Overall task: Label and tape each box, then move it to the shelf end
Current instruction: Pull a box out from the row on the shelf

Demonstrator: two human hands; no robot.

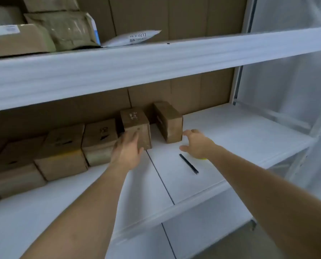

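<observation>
Seemingly midway: one cardboard box (168,122) stands apart centre-frame, several boxes (62,152) wait lower left; left hand (127,152) touches the marked box (136,128), right hand (195,144) spread, empty.

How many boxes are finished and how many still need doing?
One small brown cardboard box already stands apart toward the right shelf end, so it looks done. The left hand rests on the next brown box with white markings; the right hand hovers open above a thin black pen. A row of cardboard boxes waits at left.
</observation>
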